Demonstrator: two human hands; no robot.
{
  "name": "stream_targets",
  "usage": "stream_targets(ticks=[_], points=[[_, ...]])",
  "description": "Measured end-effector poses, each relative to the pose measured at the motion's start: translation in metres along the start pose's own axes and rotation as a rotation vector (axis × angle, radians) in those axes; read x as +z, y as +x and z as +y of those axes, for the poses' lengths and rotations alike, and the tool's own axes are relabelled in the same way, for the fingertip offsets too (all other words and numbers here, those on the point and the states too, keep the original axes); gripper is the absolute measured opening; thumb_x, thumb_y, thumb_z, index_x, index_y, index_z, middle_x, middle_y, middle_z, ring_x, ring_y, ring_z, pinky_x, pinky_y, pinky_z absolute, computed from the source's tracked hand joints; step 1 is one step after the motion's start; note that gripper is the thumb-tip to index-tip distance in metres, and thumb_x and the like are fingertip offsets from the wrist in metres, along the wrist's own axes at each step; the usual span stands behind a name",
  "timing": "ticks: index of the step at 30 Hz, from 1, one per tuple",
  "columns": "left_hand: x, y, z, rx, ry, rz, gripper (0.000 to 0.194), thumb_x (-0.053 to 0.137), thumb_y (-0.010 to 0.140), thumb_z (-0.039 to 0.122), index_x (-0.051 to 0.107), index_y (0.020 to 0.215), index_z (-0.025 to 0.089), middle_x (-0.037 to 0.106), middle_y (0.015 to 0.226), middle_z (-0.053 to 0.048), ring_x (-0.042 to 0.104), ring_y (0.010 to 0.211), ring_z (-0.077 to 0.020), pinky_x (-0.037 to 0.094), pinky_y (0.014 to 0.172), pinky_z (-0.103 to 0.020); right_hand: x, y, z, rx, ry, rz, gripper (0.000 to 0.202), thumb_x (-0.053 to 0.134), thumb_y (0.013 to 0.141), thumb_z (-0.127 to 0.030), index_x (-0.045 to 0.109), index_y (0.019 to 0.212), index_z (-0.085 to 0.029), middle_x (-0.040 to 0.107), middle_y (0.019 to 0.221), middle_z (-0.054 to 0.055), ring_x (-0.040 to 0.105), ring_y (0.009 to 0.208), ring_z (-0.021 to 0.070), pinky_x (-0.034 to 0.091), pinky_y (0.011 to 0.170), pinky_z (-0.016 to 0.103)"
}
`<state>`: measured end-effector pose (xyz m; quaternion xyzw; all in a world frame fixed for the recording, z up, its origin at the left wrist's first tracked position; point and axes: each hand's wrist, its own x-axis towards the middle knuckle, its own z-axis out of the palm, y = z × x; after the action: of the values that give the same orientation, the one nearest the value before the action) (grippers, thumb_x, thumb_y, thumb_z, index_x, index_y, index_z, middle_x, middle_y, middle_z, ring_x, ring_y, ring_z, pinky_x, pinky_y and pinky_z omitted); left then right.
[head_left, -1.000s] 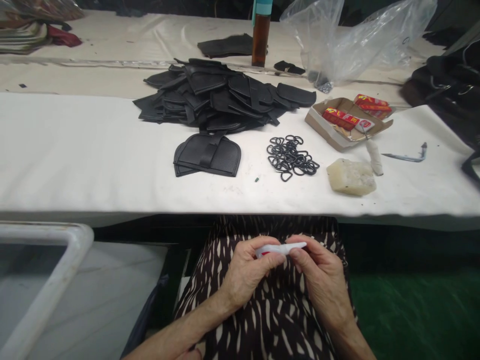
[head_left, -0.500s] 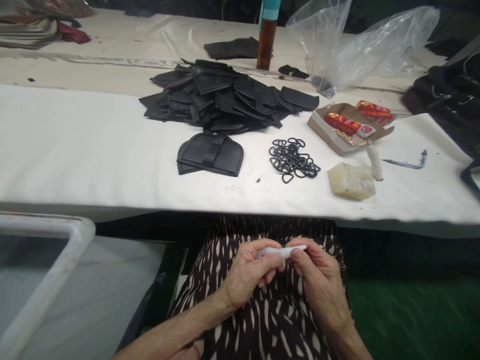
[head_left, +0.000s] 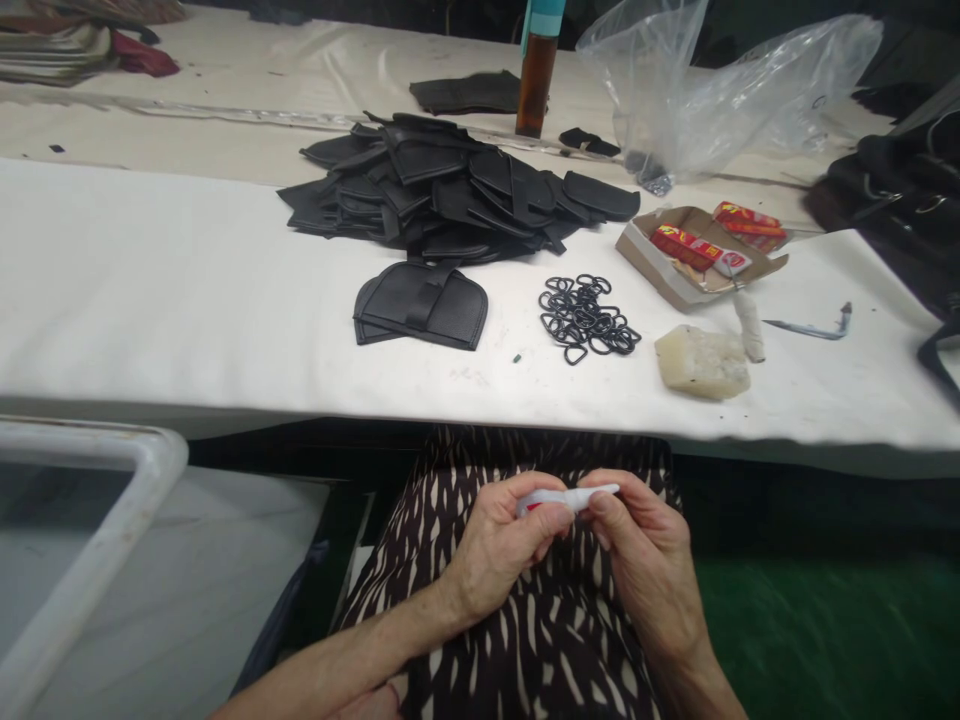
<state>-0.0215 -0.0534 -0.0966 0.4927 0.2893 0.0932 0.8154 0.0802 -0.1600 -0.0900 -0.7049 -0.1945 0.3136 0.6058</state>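
Over my lap, below the table edge, both hands hold a small white tube (head_left: pixel 568 497) with a red mark. My left hand (head_left: pixel 499 545) grips its body with the thumb on top. My right hand (head_left: pixel 645 560) pinches the tube's pointed tip between its fingertips. On the white table (head_left: pixel 150 290) ahead lie a black leather flap piece (head_left: pixel 420 305) and, to its right, a pile of several black D-rings (head_left: pixel 586 315).
A heap of black leather pieces (head_left: pixel 450 190) lies behind the flap. A cardboard box with red tubes (head_left: pixel 697 250), a yellowish wax block (head_left: pixel 701 362), a white roll (head_left: pixel 748 325), a metal tool (head_left: pixel 814 326), a brown bottle (head_left: pixel 538 70) and a plastic bag (head_left: pixel 712 80) are nearby. A white tray rim (head_left: pixel 112 540) sits at lower left.
The hands stay on the tube with only small finger shifts; the view has tilted slightly.
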Motion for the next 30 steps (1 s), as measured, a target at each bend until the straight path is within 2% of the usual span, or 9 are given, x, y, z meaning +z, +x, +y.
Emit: stream_targets(ticks=[4,6,13,16,18,22,26,28,30], points=[[0.001,-0.004,0.001,0.09,0.131,0.069,0.012,0.062,0.079,0.026,0.065,0.085,0.015,0.044,0.055,0.005,0.038,0.048,-0.0057,0.03,0.044,-0.017,0.002,0.0,0.001,0.011,0.023,0.013,0.016,0.062,0.085,-0.038,0.065,0.085,-0.022,0.049,0.06,-0.005,0.038,0.053,0.0093,0.032,0.049,0.02],[0.002,-0.004,0.001,0.077,0.113,0.064,0.012,0.063,0.079,0.025,0.065,0.084,0.015,0.044,0.054,0.005,0.038,0.047,-0.0055,0.03,0.043,-0.016,0.002,-0.001,0.0,0.005,0.019,0.014,0.016,0.062,0.085,-0.037,0.066,0.084,-0.022,0.049,0.061,-0.005,0.039,0.053,0.0093,0.033,0.049,0.02],[-0.002,0.007,-0.003,-0.151,-0.361,-0.19,0.019,0.065,0.075,0.03,0.062,0.08,0.012,0.055,0.057,0.001,0.033,0.037,-0.003,0.022,0.032,-0.015,-0.001,-0.005,-0.009,-0.032,-0.035,0.007,0.016,0.061,0.085,-0.036,0.065,0.081,-0.021,0.053,0.065,-0.004,0.04,0.053,0.0091,0.034,0.048,0.02],[-0.002,0.009,-0.005,-0.245,-0.462,-0.262,0.022,0.067,0.073,0.032,0.06,0.078,0.012,0.055,0.056,0.0,0.031,0.035,-0.0024,0.019,0.03,-0.014,-0.002,-0.006,-0.01,-0.028,-0.044,0.014,0.016,0.061,0.085,-0.035,0.065,0.082,-0.02,0.052,0.064,-0.003,0.041,0.053,0.0096,0.034,0.047,0.02],[-0.002,0.008,-0.005,-0.256,-0.471,-0.267,0.022,0.066,0.073,0.032,0.06,0.078,0.012,0.054,0.056,0.001,0.031,0.036,-0.0028,0.019,0.03,-0.014,-0.002,-0.007,-0.01,-0.025,-0.054,0.018,0.016,0.061,0.085,-0.035,0.065,0.082,-0.02,0.052,0.064,-0.003,0.041,0.053,0.01,0.034,0.048,0.021],[0.0,0.003,-0.002,-0.099,-0.191,-0.111,0.019,0.064,0.077,0.03,0.062,0.084,0.012,0.052,0.056,0.002,0.036,0.041,-0.0048,0.025,0.035,-0.016,-0.001,-0.005,-0.008,-0.007,-0.015,0.029,0.017,0.061,0.085,-0.035,0.065,0.082,-0.019,0.048,0.058,-0.004,0.039,0.05,0.0099,0.032,0.047,0.022],[0.002,-0.003,0.001,0.046,0.116,0.01,0.014,0.06,0.081,0.027,0.064,0.083,0.013,0.043,0.052,0.005,0.036,0.046,-0.0061,0.029,0.043,-0.018,0.0,-0.001,-0.001,0.026,0.066,0.027,0.016,0.062,0.085,-0.035,0.066,0.085,-0.019,0.048,0.058,-0.004,0.038,0.05,0.0099,0.03,0.047,0.023],[0.002,-0.005,0.001,0.105,0.185,0.044,0.014,0.061,0.081,0.027,0.065,0.082,0.014,0.043,0.055,0.005,0.038,0.049,-0.0065,0.03,0.046,-0.018,0.0,0.0,0.0,0.029,0.093,0.026,0.015,0.062,0.085,-0.034,0.066,0.086,-0.019,0.049,0.06,-0.004,0.038,0.051,0.0097,0.03,0.047,0.022],[0.002,-0.005,0.0,0.098,0.18,0.042,0.014,0.061,0.081,0.027,0.065,0.083,0.014,0.044,0.056,0.005,0.038,0.049,-0.0064,0.03,0.046,-0.018,0.0,0.0,-0.001,0.03,0.095,0.034,0.016,0.063,0.084,-0.035,0.066,0.085,-0.02,0.05,0.061,-0.003,0.038,0.051,0.0097,0.031,0.047,0.022]])
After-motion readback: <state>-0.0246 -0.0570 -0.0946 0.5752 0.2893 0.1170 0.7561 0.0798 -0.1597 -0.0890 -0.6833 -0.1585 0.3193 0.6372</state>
